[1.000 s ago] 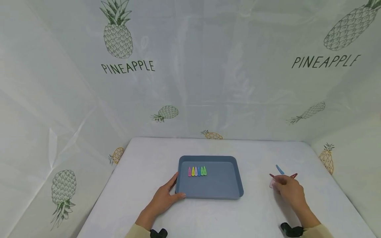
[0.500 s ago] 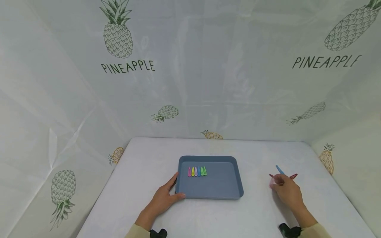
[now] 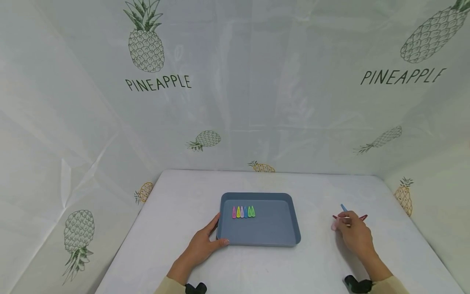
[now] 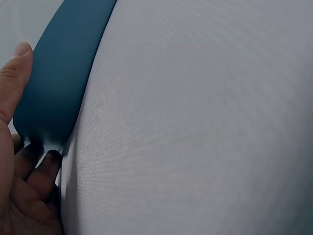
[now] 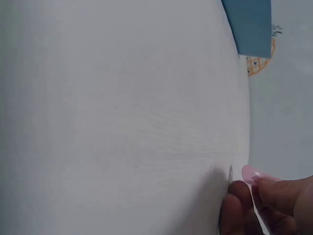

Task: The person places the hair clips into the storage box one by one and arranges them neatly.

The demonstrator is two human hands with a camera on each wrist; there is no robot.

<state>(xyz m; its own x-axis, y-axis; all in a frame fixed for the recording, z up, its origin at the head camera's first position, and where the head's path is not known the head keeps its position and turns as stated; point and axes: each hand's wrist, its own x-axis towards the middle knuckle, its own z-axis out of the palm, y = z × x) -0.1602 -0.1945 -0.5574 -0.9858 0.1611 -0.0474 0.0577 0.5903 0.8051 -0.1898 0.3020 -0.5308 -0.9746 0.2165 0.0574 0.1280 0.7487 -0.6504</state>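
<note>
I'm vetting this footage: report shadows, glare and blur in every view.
Head: pale sheen on the backdrop, a shadow beside the right hand; left wrist: the tray looks dark, the tabletop weave shows near it but blurs rightward; right wrist: soft detail, a broad shadow beside the fingers, a small glint on the pink piece.

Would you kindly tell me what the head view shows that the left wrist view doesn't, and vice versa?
Only the head view: the right hand, its pink clip, and the row of clips in the tray. Only the left wrist view: lower fingers of the left hand at the tray's corner. Both: that hand's thumb, the tray and the white tabletop.
</note>
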